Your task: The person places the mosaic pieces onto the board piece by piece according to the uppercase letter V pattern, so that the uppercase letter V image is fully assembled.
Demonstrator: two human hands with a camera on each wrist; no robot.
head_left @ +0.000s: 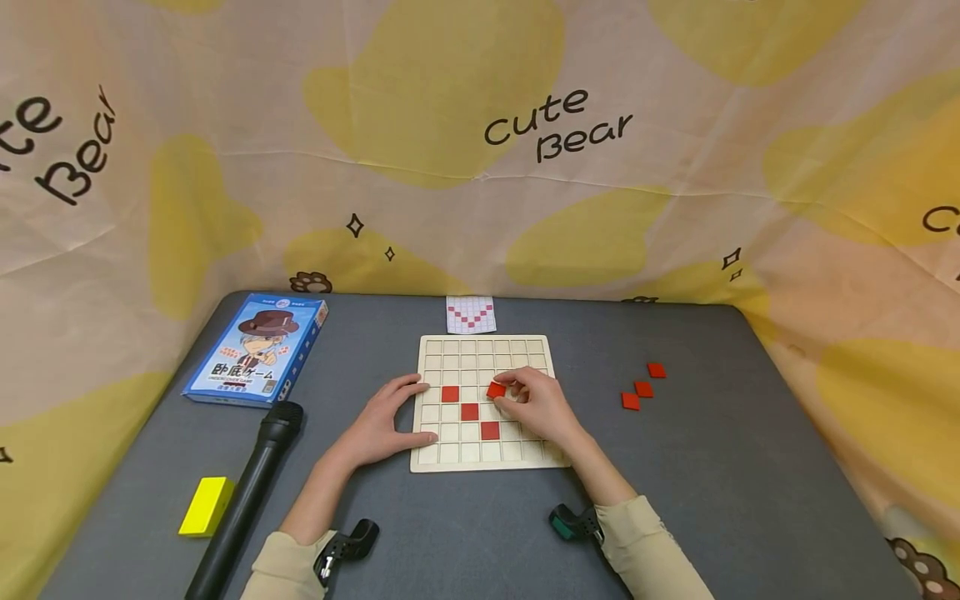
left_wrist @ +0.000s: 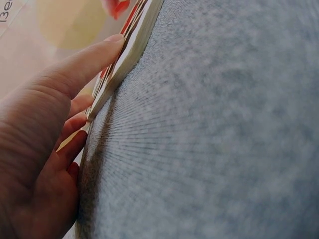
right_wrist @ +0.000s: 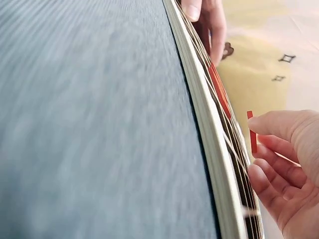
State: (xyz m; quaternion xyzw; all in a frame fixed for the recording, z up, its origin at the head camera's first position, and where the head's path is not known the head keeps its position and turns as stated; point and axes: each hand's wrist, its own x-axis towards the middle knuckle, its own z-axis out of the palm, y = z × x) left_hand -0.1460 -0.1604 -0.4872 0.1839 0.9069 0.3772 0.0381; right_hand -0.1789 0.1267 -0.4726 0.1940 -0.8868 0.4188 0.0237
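Observation:
A pale grid board (head_left: 487,467) lies flat on the grey table. My left hand (head_left: 382,422) rests at the board's left side, its thumb and fingers spread over the edge. Over the grid, right of the middle, my right hand (head_left: 542,406) pinches a red square tile (head_left: 495,389) between thumb and fingers. In the right wrist view that tile (right_wrist: 252,132) stands on edge, apart from the board. Three red tiles sit in cells on a diagonal: an upper-left tile (head_left: 450,394), a middle tile (head_left: 469,412) and a lower-right tile (head_left: 490,431).
Three loose red tiles (head_left: 643,389) lie right of the board. Behind it is a small card (head_left: 471,315) with a V of pinkish squares. At left are a blue game box (head_left: 262,350), a black microphone (head_left: 243,504) and a yellow block (head_left: 206,507).

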